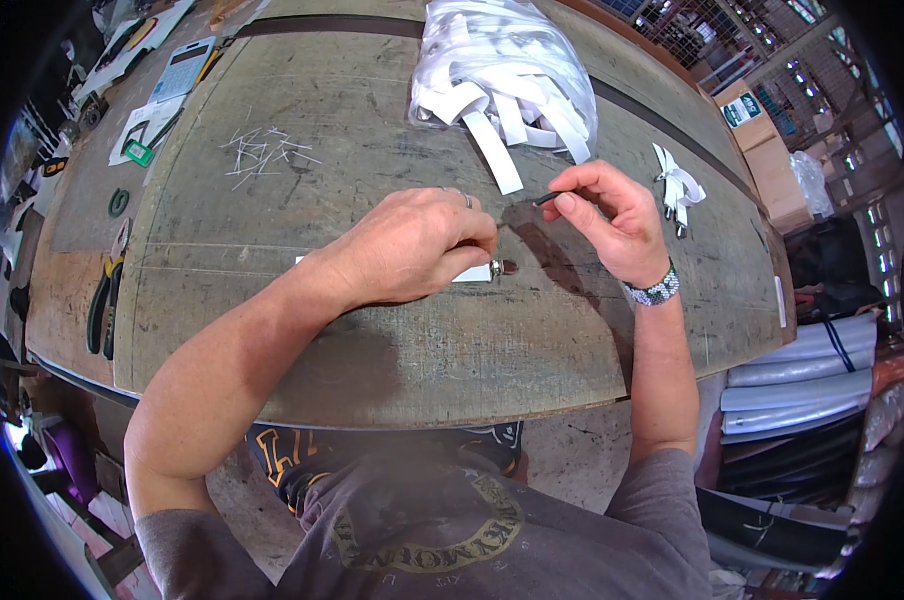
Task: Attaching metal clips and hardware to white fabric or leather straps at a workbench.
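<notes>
A white strap (475, 274) lies flat on the worn work board, mostly covered by my left hand (417, 245). That hand's fingers are curled and closed over the strap. A small metal fitting (497, 267) with a dark, reddish-brown tip sits at the strap's right end, just past my thumb. Up and to the right, my right hand (612, 222) pinches a thin black rod-like piece (546, 198) between thumb and fingers, above the board and apart from the strap. What kind of piece it is I cannot make out.
A clear plastic bag (512, 60) full of white straps stands at the back. Straps with metal clips (679, 190) lie to the right, thin white slivers (267, 155) to the left. Pliers (104, 300), a green-cased tool (139, 152) and a calculator (184, 70) line the left side.
</notes>
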Demonstrator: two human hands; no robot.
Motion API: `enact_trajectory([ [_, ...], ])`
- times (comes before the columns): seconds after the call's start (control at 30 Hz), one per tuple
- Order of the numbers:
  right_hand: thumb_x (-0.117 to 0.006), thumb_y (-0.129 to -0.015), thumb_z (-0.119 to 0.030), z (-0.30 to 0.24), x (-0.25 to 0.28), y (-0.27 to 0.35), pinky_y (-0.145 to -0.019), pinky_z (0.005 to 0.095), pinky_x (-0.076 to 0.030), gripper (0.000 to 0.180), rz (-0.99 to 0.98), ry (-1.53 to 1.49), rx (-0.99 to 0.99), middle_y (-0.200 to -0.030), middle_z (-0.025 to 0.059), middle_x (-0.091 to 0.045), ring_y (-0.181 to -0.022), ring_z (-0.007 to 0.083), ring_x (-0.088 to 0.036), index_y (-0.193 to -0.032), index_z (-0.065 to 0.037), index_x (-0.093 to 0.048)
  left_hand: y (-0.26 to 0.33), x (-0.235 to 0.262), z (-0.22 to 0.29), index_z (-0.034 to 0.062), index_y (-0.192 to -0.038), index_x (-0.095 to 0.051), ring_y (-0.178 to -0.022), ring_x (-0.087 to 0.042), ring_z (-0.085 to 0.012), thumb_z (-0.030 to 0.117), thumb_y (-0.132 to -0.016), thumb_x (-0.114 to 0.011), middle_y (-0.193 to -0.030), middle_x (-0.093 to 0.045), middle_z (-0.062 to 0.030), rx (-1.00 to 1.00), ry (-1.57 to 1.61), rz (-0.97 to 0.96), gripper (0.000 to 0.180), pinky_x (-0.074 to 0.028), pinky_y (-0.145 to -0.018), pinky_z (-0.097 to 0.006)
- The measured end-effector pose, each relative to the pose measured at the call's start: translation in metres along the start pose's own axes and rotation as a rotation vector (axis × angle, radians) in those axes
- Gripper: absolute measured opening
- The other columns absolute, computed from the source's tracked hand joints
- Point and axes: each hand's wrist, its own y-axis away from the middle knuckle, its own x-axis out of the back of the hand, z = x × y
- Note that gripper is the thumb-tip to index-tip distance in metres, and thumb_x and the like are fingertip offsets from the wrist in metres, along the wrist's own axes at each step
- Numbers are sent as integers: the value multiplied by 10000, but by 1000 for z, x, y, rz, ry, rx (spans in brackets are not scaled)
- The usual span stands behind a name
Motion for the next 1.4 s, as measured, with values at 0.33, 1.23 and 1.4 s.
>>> enact_trajectory([
  [0.33, -680, -988, -69, -12, -20, 0, -773, 298, -561, 116, -184, 101, 62, -959, 70, -735, -850, 150, -722, -1071, 10, -696, -4, 5, 0, -11, -969, -675, -847, -686, -380, 134, -945, -664, -868, -690, -198, 107, 113, -33, 148, -521, -778, -471],
  [1.23, -698, -940, -28, -10, -33, -6, -702, 337, -562, 107, -250, 251, 151, -927, 120, -751, -798, 227, -735, -1044, -5, -707, -4, 2, 1, -14, -935, -620, -826, -662, -411, 153, -964, -648, -847, -664, -216, 104, 42, -8, 171, -504, -754, -485],
  [1.4, -699, -938, -31, -8, -34, -6, -694, 341, -568, 112, -254, 258, 153, -924, 118, -752, -796, 229, -740, -1047, -9, -709, -4, 0, -1, -14, -936, -619, -830, -662, -410, 151, -966, -643, -847, -665, -214, 95, 47, -2, 169, -502, -754, -489],
])
